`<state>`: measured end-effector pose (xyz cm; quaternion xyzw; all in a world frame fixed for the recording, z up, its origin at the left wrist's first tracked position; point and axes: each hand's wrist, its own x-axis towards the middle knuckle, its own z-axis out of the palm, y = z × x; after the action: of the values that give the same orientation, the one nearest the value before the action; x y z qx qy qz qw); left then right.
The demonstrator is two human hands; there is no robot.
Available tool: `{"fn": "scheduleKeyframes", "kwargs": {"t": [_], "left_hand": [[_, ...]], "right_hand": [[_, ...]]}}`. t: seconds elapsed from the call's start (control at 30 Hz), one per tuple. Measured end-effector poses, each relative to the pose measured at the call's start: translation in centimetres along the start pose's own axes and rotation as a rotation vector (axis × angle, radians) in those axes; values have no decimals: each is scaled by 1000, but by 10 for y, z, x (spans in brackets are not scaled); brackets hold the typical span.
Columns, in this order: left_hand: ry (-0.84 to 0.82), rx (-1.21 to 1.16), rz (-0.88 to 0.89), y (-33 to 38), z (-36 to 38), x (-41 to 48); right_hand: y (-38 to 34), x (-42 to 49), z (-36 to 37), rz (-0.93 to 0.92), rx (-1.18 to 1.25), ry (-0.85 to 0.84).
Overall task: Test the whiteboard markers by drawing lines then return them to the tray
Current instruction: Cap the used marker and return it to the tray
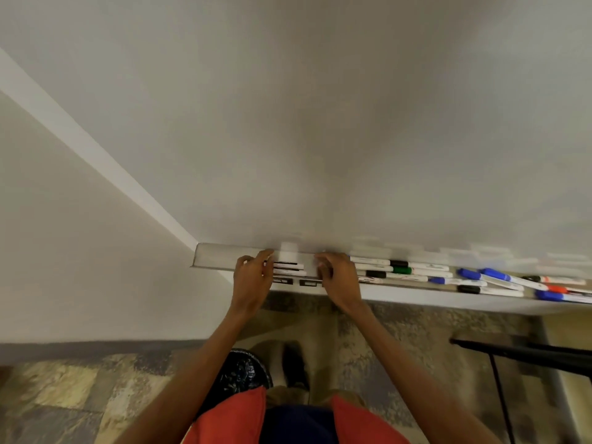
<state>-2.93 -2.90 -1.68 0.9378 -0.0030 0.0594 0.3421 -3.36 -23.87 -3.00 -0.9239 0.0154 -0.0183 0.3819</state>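
A long grey marker tray (211, 259) runs under the whiteboard (320, 123). At its left end lie a few white marker barrels (288, 269), side by side. My left hand (251, 280) curls its fingers over their left ends, thumb spread to the left. My right hand (341, 280) curls its fingers over their right ends. Both hands hide the caps. To the right, more markers lie in the tray: black-capped (398, 263), green-capped (402, 270), blue-capped (495, 274) and red (557, 288).
The board's frame edge (96, 155) slants up to the left against a plain wall. Below the tray are patterned carpet (64, 386), my shoe (243, 373) and a black stand leg (525, 350) at the right.
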Motion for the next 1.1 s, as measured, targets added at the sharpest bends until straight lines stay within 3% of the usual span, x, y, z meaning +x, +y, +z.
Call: {"fn": "scheduleKeyframes", "kwargs": {"t": [0.2,0.3,0.43,0.57,1.1], "left_hand": [[-22,7,115,51,23,0],[-132,-18,62,63,41,0],[-309,74,215,72,67,-13],[-446,220,256,72,79,-18],[-448,189,383,88,72,-19]], "right_hand": [[24,-8,-32,35,-89,15],[37,-17,-38,30,-168,-1],[50,-31,-41,17,-272,-24],[54,-33,-40,7,-329,-62],[54,-31,-69,-134,-264,-90]]}}
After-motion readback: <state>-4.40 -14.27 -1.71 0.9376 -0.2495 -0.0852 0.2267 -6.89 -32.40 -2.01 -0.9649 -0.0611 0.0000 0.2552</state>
